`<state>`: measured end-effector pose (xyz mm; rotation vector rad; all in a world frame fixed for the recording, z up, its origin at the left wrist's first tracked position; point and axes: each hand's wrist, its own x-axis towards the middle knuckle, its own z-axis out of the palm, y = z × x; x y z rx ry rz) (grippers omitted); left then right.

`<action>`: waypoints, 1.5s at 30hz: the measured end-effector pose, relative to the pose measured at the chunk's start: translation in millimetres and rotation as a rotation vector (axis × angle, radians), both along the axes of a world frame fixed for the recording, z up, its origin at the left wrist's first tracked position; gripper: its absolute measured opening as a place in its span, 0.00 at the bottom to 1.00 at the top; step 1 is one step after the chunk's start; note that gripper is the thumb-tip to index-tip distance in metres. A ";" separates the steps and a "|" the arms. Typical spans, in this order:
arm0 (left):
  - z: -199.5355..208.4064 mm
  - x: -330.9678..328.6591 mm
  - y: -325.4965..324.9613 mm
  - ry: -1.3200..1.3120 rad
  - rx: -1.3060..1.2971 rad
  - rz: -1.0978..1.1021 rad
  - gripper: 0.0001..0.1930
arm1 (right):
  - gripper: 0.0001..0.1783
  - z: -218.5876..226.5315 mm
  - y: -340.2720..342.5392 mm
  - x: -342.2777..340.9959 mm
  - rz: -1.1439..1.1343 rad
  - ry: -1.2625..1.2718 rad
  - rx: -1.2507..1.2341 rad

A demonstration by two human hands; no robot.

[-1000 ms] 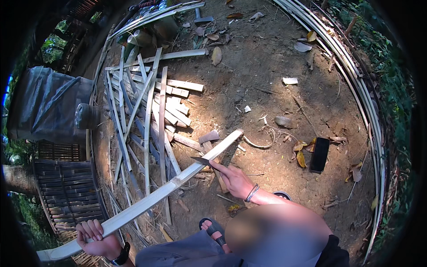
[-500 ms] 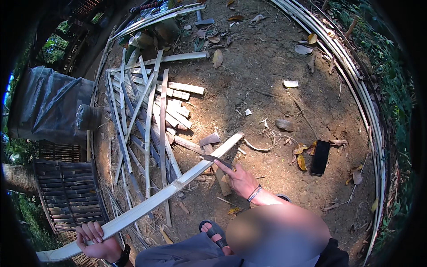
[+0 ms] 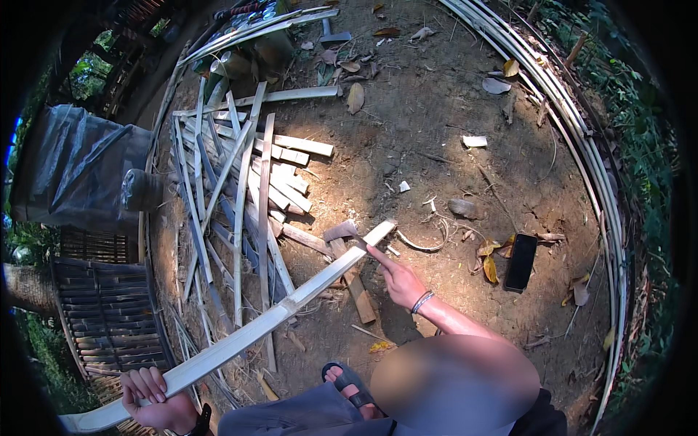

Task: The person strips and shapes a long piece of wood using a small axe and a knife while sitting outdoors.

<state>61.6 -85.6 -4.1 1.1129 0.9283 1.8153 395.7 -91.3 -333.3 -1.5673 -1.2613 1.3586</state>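
Observation:
A long pale bamboo strip (image 3: 254,324) slants up from the lower left to the middle of the head view. Near its lower end my left hand (image 3: 154,398) is closed round it, fingers over the top edge. My right hand (image 3: 401,282) grips a knife (image 3: 361,243), index finger stretched along it. The dark blade lies across the strip close to its far end; the handle is hidden in my palm. Beneath that end, a wooden piece (image 3: 356,294) and a short block (image 3: 339,230) rest on the ground.
Many split bamboo strips (image 3: 240,174) lie heaped at left. A black phone (image 3: 520,263) is on the dirt at right, beside yellow leaves (image 3: 489,269). A hammer (image 3: 334,36) lies at the far side. Long thin poles (image 3: 582,138) curve along the right.
My right hand and the knife have moved up and right along the strip, nearer its far end. My left hand keeps its hold in about the same place.

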 end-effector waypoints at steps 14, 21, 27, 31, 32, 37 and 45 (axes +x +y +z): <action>-6.7 -11.6 7.4 -0.033 -0.033 0.069 0.16 | 0.34 11.7 -13.3 -29.3 0.110 -0.116 0.152; -5.4 -11.6 7.5 -0.030 -0.021 0.053 0.16 | 0.29 7.2 -5.6 -15.5 0.083 -0.125 0.143; -5.3 -8.8 12.2 -0.043 -0.030 0.103 0.15 | 0.28 -17.8 20.0 23.6 -0.049 -0.110 -0.070; -7.7 -10.5 15.9 -0.059 -0.051 0.178 0.16 | 0.27 -5.7 12.3 -0.7 0.010 -0.050 -0.007; -8.6 -8.1 16.2 -0.081 -0.063 0.238 0.16 | 0.27 -13.7 20.2 11.7 -0.017 -0.022 -0.059; -9.6 -17.0 21.8 -0.111 -0.116 0.276 0.16 | 0.27 -22.1 20.1 9.0 0.024 -0.069 0.041; -14.6 -38.4 27.1 -0.129 -0.160 0.305 0.16 | 0.30 -9.8 20.5 6.4 0.141 -0.245 0.060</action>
